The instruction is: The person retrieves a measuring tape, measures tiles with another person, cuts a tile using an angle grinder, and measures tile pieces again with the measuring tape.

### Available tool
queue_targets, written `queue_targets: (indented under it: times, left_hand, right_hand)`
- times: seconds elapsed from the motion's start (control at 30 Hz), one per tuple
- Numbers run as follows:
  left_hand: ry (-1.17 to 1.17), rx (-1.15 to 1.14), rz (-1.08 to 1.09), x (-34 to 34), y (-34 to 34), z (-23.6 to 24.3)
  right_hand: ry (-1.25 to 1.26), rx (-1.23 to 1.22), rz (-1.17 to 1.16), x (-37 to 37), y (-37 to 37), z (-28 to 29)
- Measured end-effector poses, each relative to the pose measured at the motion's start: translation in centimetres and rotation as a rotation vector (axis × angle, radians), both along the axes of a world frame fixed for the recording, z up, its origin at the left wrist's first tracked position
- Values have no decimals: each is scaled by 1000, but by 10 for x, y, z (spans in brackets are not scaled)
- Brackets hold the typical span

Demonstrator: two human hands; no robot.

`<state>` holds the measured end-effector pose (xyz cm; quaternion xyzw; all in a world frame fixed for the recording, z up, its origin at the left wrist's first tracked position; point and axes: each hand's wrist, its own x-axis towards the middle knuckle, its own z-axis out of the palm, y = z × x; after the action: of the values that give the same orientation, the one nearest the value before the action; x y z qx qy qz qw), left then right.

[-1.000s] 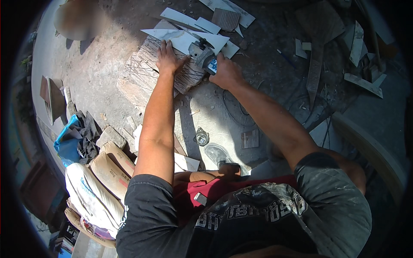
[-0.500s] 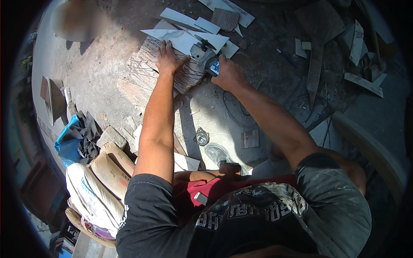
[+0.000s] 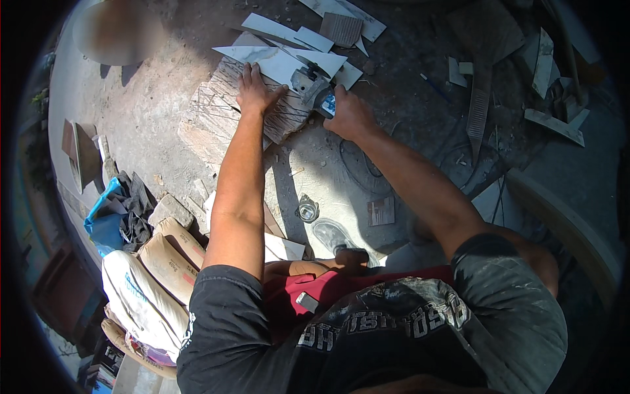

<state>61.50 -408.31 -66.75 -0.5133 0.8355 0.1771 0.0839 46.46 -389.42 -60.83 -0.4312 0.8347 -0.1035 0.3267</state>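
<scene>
My left hand presses with spread fingers on a long white tile offcut and the scored, pale reddish stone slab beneath it. My right hand grips the body of a grey angle grinder with a blue patch on it. The grinder's disc is at the tile's near edge, just right of my left hand; whether it touches or spins I cannot tell. A cable loops on the ground below my right forearm.
More tile offcuts lie behind and to the right. A small metal object sits near my foot. Sacks, a blue bag and rubble are at left, along with leaning boards. A curved edge runs at right.
The grinder and my right hand have shifted very slightly right and toward me along the tile. My left hand stays on it; the view has shifted slightly.
</scene>
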Motion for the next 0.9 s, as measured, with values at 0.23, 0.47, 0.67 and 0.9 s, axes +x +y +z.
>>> queue_targets:
  times: [0.23, 0.47, 0.67, 0.9]
  left_hand:
    - [21, -13, -2, -1, -1, -2]
    - [-11, -7, 0, -4, 1, 2]
    - [-21, -8, -4, -3, 1, 1]
    - [-3, 7, -2, -1, 0, -1]
  right_hand:
    - [-11, 19, -3, -3, 2, 4]
    - [-2, 47, 5, -5, 5, 2]
    - [-3, 47, 21, -8, 9, 2]
    - [-13, 52, 25, -8, 11, 5]
